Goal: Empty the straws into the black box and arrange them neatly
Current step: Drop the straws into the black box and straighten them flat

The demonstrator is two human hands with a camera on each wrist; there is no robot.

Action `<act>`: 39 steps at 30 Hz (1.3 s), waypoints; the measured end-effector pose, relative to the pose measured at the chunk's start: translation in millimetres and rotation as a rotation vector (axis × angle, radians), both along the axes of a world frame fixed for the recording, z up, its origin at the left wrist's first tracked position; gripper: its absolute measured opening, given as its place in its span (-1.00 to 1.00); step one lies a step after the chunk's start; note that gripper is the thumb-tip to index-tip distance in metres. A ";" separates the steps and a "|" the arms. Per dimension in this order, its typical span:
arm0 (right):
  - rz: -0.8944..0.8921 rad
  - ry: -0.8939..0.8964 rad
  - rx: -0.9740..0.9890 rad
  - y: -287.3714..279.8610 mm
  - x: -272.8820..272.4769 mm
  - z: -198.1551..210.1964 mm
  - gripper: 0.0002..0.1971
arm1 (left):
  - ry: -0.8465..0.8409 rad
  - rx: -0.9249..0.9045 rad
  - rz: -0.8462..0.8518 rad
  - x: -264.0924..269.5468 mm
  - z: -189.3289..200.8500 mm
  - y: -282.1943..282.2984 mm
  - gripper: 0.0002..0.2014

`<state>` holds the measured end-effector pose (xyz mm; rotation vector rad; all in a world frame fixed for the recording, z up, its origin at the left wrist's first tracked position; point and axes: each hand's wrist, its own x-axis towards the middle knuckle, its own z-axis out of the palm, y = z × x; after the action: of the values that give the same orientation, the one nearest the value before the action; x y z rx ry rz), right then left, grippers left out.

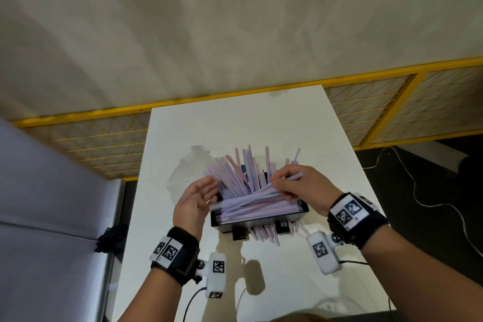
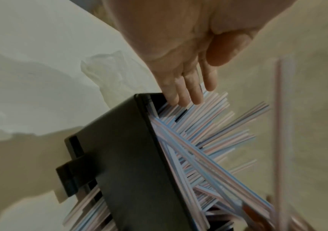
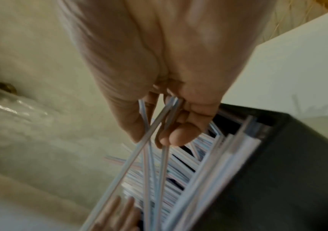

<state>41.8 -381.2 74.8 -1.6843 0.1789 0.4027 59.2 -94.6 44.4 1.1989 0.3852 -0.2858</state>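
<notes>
White table [image 1: 326,138] carrying the black box [image 1: 261,222] near its front edge. Box filled with striped straws [image 1: 243,178]: many lie lengthwise inside, others fan upright above its far rim, several protrude through the front wall opening. Empty clear bag [image 1: 183,172] lies just behind the box toward the table's left edge. Left hand [image 1: 194,197], fingers straight, flat against the straws at the box's left end. Right hand [image 1: 303,183] pinches a few straws above the box's right end.
</notes>
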 end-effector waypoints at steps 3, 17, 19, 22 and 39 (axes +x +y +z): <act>0.025 -0.048 -0.087 2.0 1.1 -17.4 -0.90 | -0.070 0.134 -0.015 -1.5 -3.1 -7.0 -0.59; -0.061 -0.376 -0.668 -1.7 -14.4 -23.1 -0.66 | -0.593 1.302 -0.795 -21.3 -38.4 -40.5 -0.27; -0.049 -0.444 -0.817 -5.6 -18.5 -16.4 -0.70 | -0.586 1.343 -0.818 -22.2 -37.3 -40.1 -0.22; -0.011 -0.562 -0.921 -11.8 -29.6 -8.4 -0.77 | -0.593 1.416 -0.804 -23.8 -32.8 -39.9 -0.21; 0.979 -0.247 -1.110 13.6 -114.4 -157.0 -0.64 | -0.814 1.323 -0.993 -14.7 -29.0 -65.1 -0.62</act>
<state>-72.6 -367.6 -82.2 -2.8421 -0.7867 0.9055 44.4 -159.7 15.4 2.6096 -0.9552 -0.3527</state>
